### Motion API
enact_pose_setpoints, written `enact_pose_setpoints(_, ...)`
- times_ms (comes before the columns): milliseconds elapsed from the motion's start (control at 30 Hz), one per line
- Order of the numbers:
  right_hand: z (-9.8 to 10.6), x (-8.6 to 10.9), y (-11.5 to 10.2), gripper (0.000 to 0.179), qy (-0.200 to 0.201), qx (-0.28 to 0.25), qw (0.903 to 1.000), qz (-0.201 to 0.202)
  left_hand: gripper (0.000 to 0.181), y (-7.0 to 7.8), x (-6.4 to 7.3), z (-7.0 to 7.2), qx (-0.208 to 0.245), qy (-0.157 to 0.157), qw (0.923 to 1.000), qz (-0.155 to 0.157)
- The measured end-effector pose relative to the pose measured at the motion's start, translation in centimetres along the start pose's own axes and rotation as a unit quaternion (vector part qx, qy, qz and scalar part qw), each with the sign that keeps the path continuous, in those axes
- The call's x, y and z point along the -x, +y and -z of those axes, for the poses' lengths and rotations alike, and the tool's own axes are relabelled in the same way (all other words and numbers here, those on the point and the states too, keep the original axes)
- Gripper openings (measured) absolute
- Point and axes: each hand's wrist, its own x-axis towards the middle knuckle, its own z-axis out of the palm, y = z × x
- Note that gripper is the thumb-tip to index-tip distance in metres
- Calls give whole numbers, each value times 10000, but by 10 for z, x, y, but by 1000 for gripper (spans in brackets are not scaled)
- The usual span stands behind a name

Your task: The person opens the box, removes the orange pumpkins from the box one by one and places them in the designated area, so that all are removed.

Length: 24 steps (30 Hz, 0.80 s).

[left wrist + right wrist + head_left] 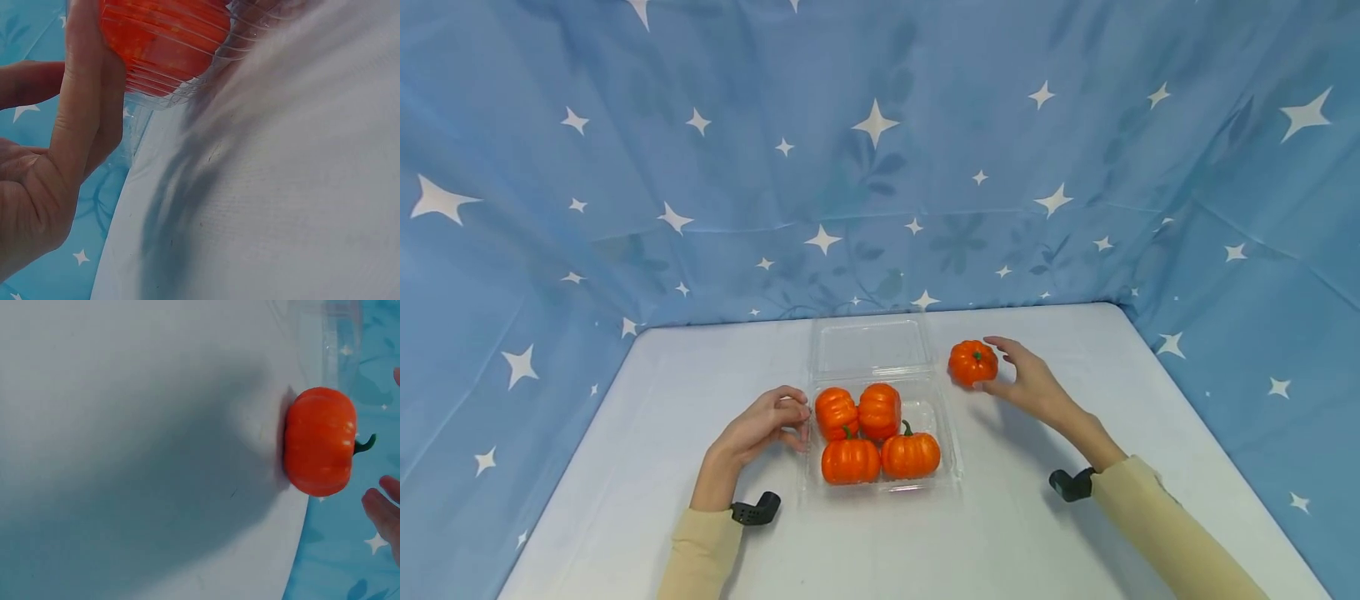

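A small orange pumpkin (973, 363) with a green stem sits upright on the table, right of the clear plastic container. My right hand (1033, 382) reaches around its right side, thumb and fingers spread apart. In the right wrist view, fingertips (377, 507) show beside that pumpkin (320, 442) without gripping it. Several more orange pumpkins (851, 462) lie inside the container (951, 429), whose lid (872, 343) is folded back. At the container's left wall rests my left hand (769, 425), its fingers loosely bent. The left wrist view shows extended fingers (78, 94) against the ribbed plastic.
White cloth covers the table (700, 367). Behind it and along both sides hangs a blue curtain (775, 192) with white stars. A black wrist camera (758, 509) is strapped to the left wrist, another camera (1070, 484) to the right.
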Motion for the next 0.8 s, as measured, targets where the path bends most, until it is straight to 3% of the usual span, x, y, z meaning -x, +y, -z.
enact_pose_setpoints(133,-1,4,-12,69,224,-10,9989,408,33,0,1,1,-19,18,10000,-24)
enact_pose_setpoints(333,-7,10,-33,66,78,-139,9972,728,34,0,2,2,-11,76,10000,-6)
enact_pose_setpoints(467,-11,15,-46,62,-239,-239,9961,810,33,3,-1,3,-46,42,10000,-1)
enact_pose_setpoints(667,-20,24,-62,58,-1040,-521,9877,1044,31,5,-2,1,-92,57,9999,34)
enact_pose_setpoints(800,-32,27,-68,55,-1474,-381,9818,1136,29,2,0,-1,-89,68,9999,66)
